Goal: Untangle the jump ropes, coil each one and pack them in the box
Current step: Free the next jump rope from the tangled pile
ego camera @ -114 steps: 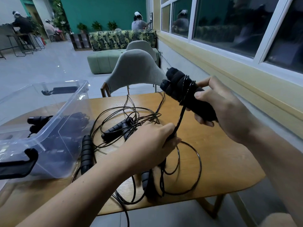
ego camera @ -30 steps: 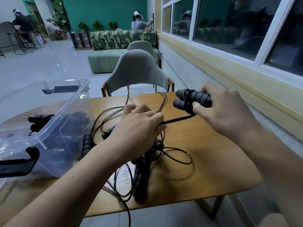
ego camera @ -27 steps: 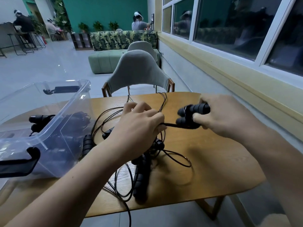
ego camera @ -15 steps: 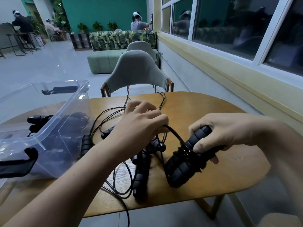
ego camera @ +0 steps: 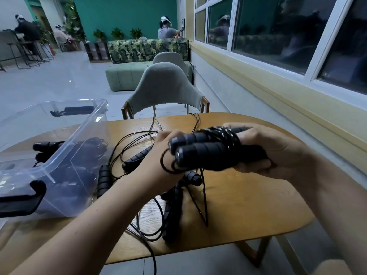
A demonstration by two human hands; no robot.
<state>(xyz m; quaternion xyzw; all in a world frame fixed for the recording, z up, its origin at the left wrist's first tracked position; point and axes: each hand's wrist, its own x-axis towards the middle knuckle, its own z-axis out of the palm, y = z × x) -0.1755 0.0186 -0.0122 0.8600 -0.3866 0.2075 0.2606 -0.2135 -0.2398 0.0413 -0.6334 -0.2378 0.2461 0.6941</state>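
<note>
Fingers (ego camera: pixel 250 133) of R hand (ego camera: pixel 274 153) are wrapped tight round a pair of black foam handles (ego camera: pixel 206 153), fingertips coming over the top. Handles lie side by side, ends pointing left, held up above the table (ego camera: pixel 248 205). Thin black cord (ego camera: pixel 228 137) is wound in several turns round the handles' middle, just beside those fingers.

L hand (ego camera: pixel 158 161) sits right behind the handle ends w/ fingers curled. A couple of small cord loops hang in front of its knuckles, but its fingertips are hidden by the handles, so can't tell if it pinches the cord or nothing. One strand drops from the bundle down to the tabletop.

Under & btwn the hands, the tangle of other ropes (ego camera: pixel 139 139) is spread on the wood. One loose handle (ego camera: pixel 137 157) lies angled near the L wrist, another (ego camera: pixel 103 179) just beside the box wall, more under the L forearm. Cord trails off the near edge.

Clear plastic box (ego camera: pixel 79 135) stands at left on the table, w/ a black latch (ego camera: pixel 19 197) on its near end. Dark coiled ropes (ego camera: pixel 85 153) show through its wall, count unclear. Grey-green chair (ego camera: pixel 164 86) at far side, window (ego camera: pixel 278 36) on the right, person (ego camera: pixel 166 28) seated in bkgd
</note>
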